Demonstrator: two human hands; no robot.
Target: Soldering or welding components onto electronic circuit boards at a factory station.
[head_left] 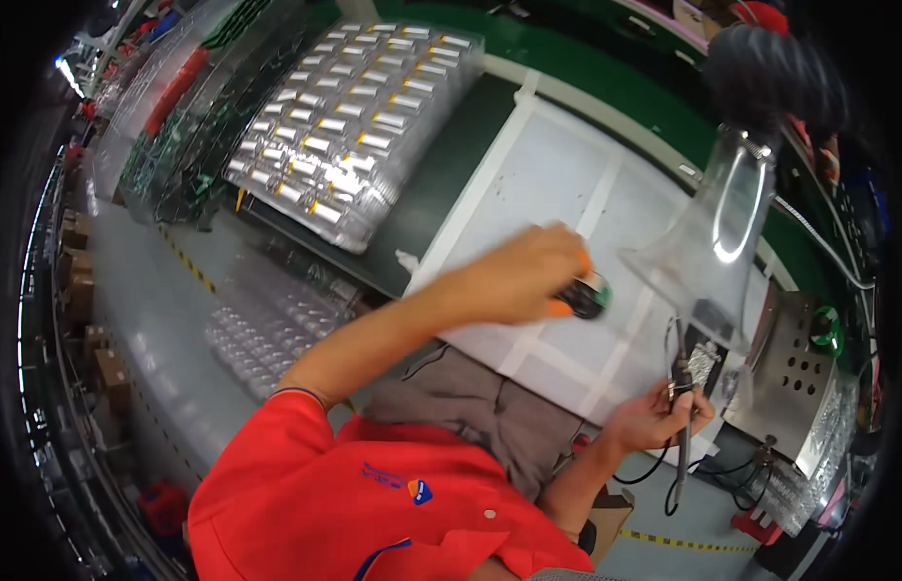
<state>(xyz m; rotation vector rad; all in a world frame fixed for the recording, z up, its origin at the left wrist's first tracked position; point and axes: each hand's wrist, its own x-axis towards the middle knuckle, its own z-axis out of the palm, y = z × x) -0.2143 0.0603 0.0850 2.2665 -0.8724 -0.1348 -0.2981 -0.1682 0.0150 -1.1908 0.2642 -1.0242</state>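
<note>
My left hand (533, 276) is over the white work surface, its fingers closed on a small black and green part (589, 298). Orange coverings show at its fingertips, and motion blurs the hand and the part, so its exact kind is unclear. Near the right front edge of the work surface, my right hand (659, 416) grips a soldering iron (683, 441), pen-shaped and dark, with a black cord looping below. The iron points away from me, toward the clear funnel hood (717, 228) of a fume extractor.
A clear blister tray (359, 116) of several silver cylindrical parts with yellow ends lies at the back left. The white work surface (548, 165) has taped strips. A perforated metal box (785, 373) stands at right, with cables beside it. More clear trays (267, 334) sit lower left.
</note>
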